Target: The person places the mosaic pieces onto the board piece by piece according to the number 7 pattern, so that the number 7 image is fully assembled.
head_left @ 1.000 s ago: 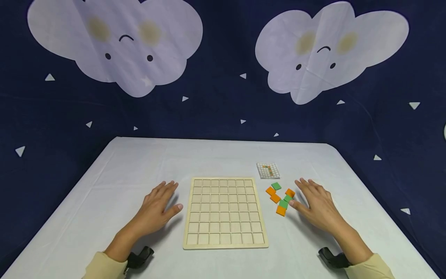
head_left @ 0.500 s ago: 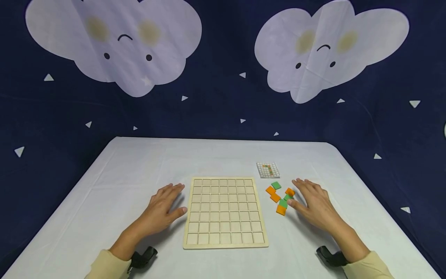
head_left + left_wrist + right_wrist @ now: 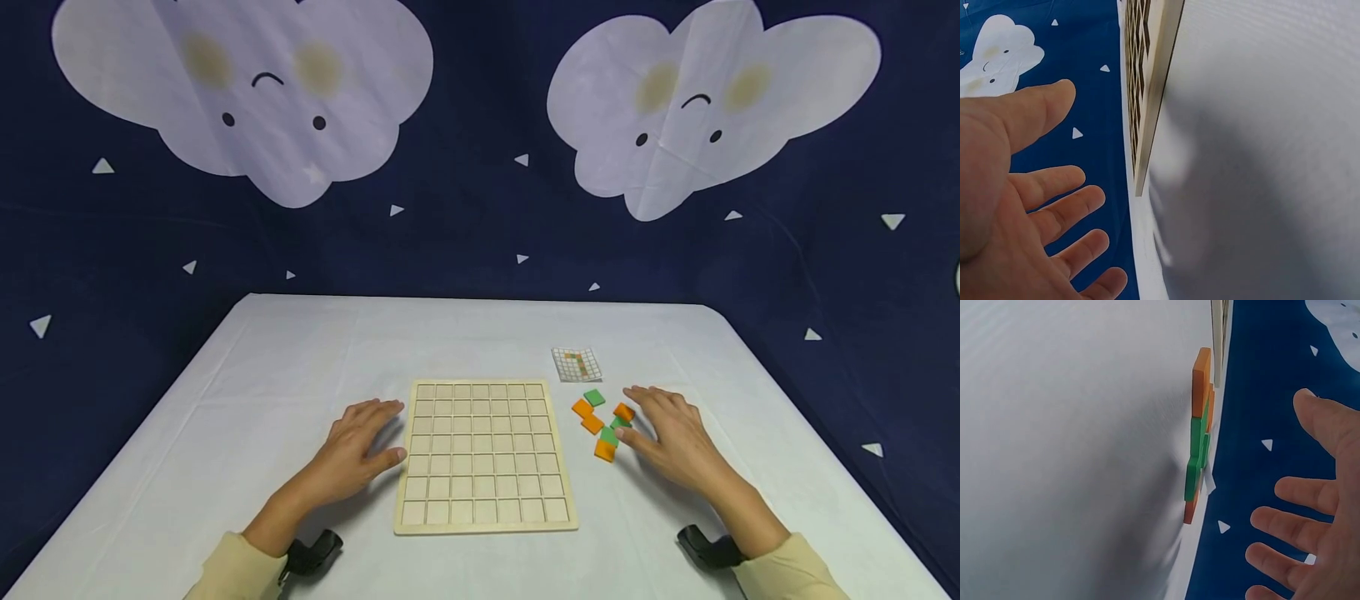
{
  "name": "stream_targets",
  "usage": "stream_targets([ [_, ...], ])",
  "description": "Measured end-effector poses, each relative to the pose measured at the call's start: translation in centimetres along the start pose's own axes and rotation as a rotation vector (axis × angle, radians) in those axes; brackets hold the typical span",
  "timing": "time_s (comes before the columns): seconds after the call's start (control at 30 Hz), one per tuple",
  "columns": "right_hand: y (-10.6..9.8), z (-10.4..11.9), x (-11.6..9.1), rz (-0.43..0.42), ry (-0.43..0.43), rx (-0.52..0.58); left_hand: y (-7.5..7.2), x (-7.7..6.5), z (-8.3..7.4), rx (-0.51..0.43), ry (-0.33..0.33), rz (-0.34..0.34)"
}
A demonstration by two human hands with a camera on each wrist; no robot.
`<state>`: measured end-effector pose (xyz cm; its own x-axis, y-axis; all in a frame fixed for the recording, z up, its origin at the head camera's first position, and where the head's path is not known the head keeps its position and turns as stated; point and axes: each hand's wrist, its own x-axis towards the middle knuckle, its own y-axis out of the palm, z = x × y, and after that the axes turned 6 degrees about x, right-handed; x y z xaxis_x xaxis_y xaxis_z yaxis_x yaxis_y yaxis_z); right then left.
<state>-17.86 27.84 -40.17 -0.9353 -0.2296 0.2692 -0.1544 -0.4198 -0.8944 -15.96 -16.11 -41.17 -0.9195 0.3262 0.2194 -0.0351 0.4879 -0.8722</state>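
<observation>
A pale wooden grid board (image 3: 483,464) lies flat on the white table, its square cells bare. My left hand (image 3: 347,450) hovers at the board's left edge, thumb and fingers spread, holding nothing; in the left wrist view its fingers (image 3: 1072,209) are apart with the board's edge beyond. Several small square tiles lie loose right of the board, among them an orange tile (image 3: 604,451) and a green tile (image 3: 594,397). Above the right side of these tiles is my right hand (image 3: 673,439), empty, its thumb overlapping a green tile in the head view. The right wrist view shows spread fingers (image 3: 1291,528).
Behind the tiles lies a small paper card (image 3: 577,365) printed with a grid and an orange and green pattern. The white-covered table (image 3: 315,333) ends at a dark blue curtain (image 3: 480,242) with cloud prints. Black wrist cameras sit under both wrists.
My left hand has moved right, up to the board's left edge. My right hand has shifted slightly left over the tiles. Board, tiles and card have stayed in place.
</observation>
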Motion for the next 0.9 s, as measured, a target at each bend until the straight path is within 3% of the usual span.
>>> stream_targets([
  [0.33, 0.4, 0.1, 0.4, 0.002, -0.001, 0.021, 0.5, 0.3, 0.3, -0.055, 0.001, 0.017],
  [0.9, 1.0, 0.8, 0.9, 0.006, 0.014, 0.03, 1.1, 1.2, 0.6, -0.168, -0.055, 0.077],
])
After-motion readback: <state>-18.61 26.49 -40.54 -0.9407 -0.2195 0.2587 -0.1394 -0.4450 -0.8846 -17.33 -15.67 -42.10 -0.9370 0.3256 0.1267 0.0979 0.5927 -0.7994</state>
